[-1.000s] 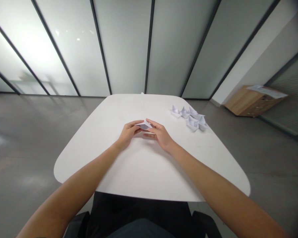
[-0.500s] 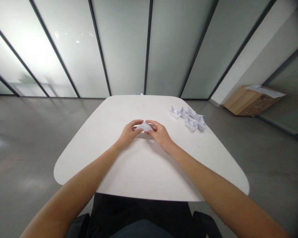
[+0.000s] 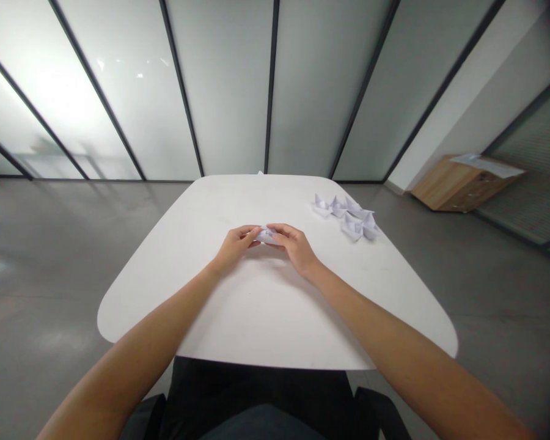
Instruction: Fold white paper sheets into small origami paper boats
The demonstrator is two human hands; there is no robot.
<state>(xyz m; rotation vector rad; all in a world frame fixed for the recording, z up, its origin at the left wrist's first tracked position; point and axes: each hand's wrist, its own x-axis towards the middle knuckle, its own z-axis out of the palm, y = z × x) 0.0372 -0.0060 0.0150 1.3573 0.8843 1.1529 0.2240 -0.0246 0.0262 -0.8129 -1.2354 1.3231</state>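
A small piece of folded white paper (image 3: 267,236) is held between my two hands, a little above the middle of the white table (image 3: 256,318). My left hand (image 3: 236,245) grips its left end, thumb on top and fingers behind. At its right end, my right hand (image 3: 296,245) pinches it in the same way. Fingers cover both ends of the paper, so its full shape is hidden. Several folded white paper boats (image 3: 357,226) sit in a cluster on the table to the right of my right hand.
Behind the far table edge stands a frosted glass wall (image 3: 229,91) with dark frames. A wooden cabinet (image 3: 458,183) with papers on top is on the floor at the right. A small white tip (image 3: 260,173) shows at the table's far edge.
The folded paper looked like a wide triangle before; now its visible part is lower and narrower, with creases showing. My thumbs have shifted on it. Both hands stay in nearly the same place.
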